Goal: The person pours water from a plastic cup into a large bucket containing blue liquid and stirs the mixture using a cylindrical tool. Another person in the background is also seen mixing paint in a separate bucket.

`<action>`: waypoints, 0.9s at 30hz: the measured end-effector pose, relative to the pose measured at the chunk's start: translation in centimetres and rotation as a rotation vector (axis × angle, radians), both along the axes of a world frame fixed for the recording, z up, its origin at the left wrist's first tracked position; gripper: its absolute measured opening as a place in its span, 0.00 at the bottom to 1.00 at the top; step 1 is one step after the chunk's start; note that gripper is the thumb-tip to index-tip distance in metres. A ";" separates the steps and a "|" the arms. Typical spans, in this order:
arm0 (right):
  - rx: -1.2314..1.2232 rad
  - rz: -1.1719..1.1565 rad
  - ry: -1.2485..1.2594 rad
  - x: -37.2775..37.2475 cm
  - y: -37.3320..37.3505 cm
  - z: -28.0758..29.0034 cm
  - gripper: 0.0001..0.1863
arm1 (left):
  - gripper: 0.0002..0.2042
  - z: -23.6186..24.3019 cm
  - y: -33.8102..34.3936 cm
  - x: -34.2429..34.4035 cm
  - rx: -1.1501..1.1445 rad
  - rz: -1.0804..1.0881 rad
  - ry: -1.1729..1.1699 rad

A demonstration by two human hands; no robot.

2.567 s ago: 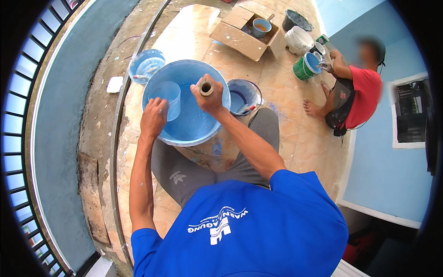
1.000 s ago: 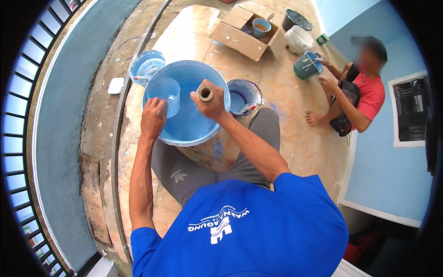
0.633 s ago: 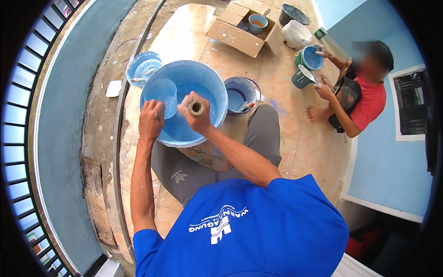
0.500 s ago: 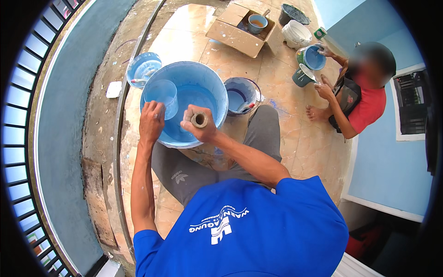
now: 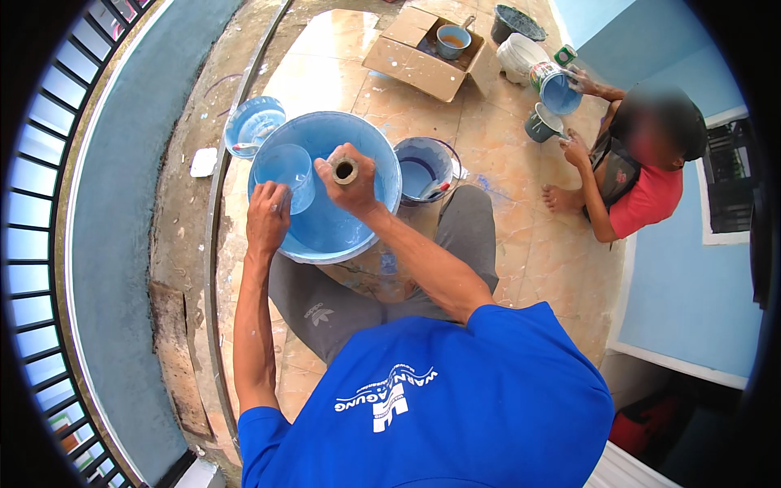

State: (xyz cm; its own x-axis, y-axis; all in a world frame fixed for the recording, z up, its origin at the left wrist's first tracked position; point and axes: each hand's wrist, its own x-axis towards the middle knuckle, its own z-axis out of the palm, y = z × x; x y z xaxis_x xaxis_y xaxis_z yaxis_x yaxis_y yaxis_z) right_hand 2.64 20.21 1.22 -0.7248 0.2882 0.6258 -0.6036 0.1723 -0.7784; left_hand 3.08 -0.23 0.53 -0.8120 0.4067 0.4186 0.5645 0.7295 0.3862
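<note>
A wide blue tub [image 5: 389,175] of light blue paint stands in front of my knees. My left hand [image 5: 268,220] is closed on the near rim of a clear plastic container [image 5: 285,167] at the tub's left side. In my right hand [image 5: 355,189], over the middle of the tub, is a hollow pole [image 5: 345,171], gripped near its open upper end. The pole stands roughly upright, and my fist hides its lower part.
A smaller paint bucket [image 5: 434,163] with a brush stands right of the tub. Beyond the tub are a blue basin [image 5: 259,110] and a cardboard box [image 5: 411,69] holding a pot. A co-worker [image 5: 651,187] crouches at right, holding a paint pail [image 5: 560,93] near a dark pot [image 5: 541,126].
My right hand has moved the pole farther away and slightly left within the tub. My left hand stays at the container. The co-worker's pail and dark pot have shifted and tilted.
</note>
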 end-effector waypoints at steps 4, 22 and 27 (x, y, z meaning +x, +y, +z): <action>-0.116 0.011 -0.081 0.8 -2.7 -0.7 0.15 | 0.04 0.0 0.0 -0.1 -0.009 0.002 0.005; 0.169 0.055 -0.027 2.0 3.3 1.0 0.13 | 0.04 -0.1 -0.2 0.0 0.004 -0.002 -0.004; -0.124 -0.068 -0.088 -0.6 0.3 0.0 0.15 | 0.04 0.0 -0.2 0.6 0.004 -0.003 -0.003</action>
